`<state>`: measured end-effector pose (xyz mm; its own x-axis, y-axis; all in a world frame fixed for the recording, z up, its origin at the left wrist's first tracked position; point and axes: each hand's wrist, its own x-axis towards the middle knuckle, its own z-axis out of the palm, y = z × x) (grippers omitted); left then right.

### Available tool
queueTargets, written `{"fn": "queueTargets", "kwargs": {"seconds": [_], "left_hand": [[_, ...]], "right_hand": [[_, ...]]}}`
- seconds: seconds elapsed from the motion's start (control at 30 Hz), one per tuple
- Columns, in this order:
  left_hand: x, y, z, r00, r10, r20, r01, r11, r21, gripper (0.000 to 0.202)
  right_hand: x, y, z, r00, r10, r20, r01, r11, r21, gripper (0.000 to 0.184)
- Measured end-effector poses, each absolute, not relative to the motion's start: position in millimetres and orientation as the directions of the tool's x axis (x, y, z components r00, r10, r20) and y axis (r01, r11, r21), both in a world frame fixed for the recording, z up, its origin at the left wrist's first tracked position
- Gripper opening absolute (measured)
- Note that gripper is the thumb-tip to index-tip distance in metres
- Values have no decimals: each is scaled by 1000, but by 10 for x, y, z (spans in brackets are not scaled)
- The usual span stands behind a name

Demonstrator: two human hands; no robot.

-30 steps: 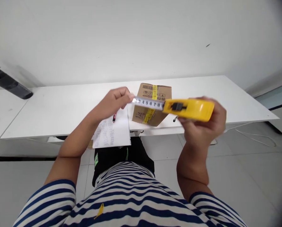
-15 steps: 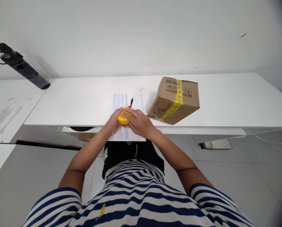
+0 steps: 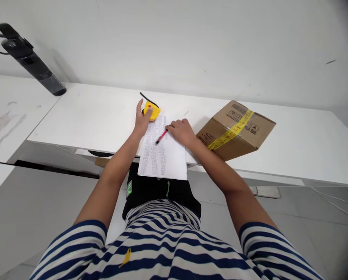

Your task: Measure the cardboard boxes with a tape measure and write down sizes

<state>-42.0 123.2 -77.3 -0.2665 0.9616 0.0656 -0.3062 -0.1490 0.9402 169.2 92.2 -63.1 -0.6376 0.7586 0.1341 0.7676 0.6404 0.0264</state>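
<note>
My left hand (image 3: pixel 143 118) grips a yellow tape measure (image 3: pixel 152 111), its thumb across the front of the case. A black strap (image 3: pixel 147 98) trails from the case toward the back of the table. Just below lies a sheet of paper (image 3: pixel 174 163) covered in columns of small writing, its near edge past the table's front edge. My right hand (image 3: pixel 181 131) rests over the paper's right side, fingers curled on the upper end of a red and black pen (image 3: pixel 162 136). The pen slants down-left across the paper.
A taped cardboard box (image 3: pixel 235 128) stands on the white table (image 3: pixel 302 144), close to my right forearm. A dark bottle with a loop handle (image 3: pixel 34 64) stands at the far left by the wall. A pale flat object (image 3: pixel 267 192) lies below the table.
My hands have parted. The left has carried the tape measure up and left, and the right has let go of it and taken hold of the pen. The camera view has tilted.
</note>
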Motion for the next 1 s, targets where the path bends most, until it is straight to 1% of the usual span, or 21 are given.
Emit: {"fn": "queueTargets", "kwargs": {"seconds": [0.03, 0.07, 0.1, 0.17, 0.23, 0.3, 0.33, 0.4, 0.43, 0.53, 0.6, 0.67, 0.73, 0.87, 1.0], "left_hand": [[-412, 1220, -784, -251, 965, 77, -299, -153, 942, 77], [-407, 1212, -791, -243, 967, 79, -291, -150, 945, 77], [-406, 1210, -796, -244, 967, 77, -282, -147, 948, 75], [-412, 1214, -802, -253, 965, 75, -257, -142, 956, 69], [-420, 1217, -806, -255, 964, 77, -232, -139, 963, 65], [-421, 1208, -800, -245, 967, 75, -221, -131, 966, 67], [-419, 1199, -792, -234, 970, 69, -219, -122, 968, 69], [-408, 1179, -767, -205, 977, 55, -216, -100, 971, 71], [-401, 1169, -753, -190, 981, 48, -214, -89, 973, 71], [-383, 1151, -718, -169, 986, 11, -232, -51, 971, 67], [-376, 1147, -710, -181, 983, -20, -254, -27, 967, 65], [-373, 1146, -716, -194, 980, -36, -258, -16, 966, 63], [-372, 1147, -729, -192, 981, -35, -247, -14, 969, 62], [-376, 1152, -765, -159, 987, -17, -207, -17, 978, 62], [-378, 1163, -811, -105, 994, 32, -120, -45, 992, 62]], "right_hand": [[1716, 942, -639, -663, 732, 155, 742, 671, 6, 46], [1741, 950, -648, -667, 723, 180, 730, 683, -41, 46], [1765, 942, -659, -644, 734, 214, 728, 675, -123, 42], [1804, 887, -692, -553, 785, 279, 713, 619, -329, 31], [1826, 798, -730, -475, 822, 315, 661, 569, -490, 29], [1832, 709, -760, -458, 836, 301, 553, 533, -641, 33], [1830, 675, -770, -461, 843, 278, 485, 502, -716, 39], [1818, 638, -776, -459, 861, 218, 332, 394, -857, 54], [1810, 633, -775, -459, 869, 183, 271, 333, -903, 59], [1779, 648, -762, -412, 907, 84, 217, 187, -958, 67], [1758, 652, -749, -350, 936, 46, 263, 145, -954, 67], [1741, 642, -739, -302, 952, 44, 338, 150, -929, 64], [1733, 626, -736, -305, 951, 58, 378, 177, -909, 62], [1733, 614, -745, -357, 930, 83, 388, 229, -893, 62], [1728, 628, -758, -389, 916, 99, 422, 273, -864, 60]]}}
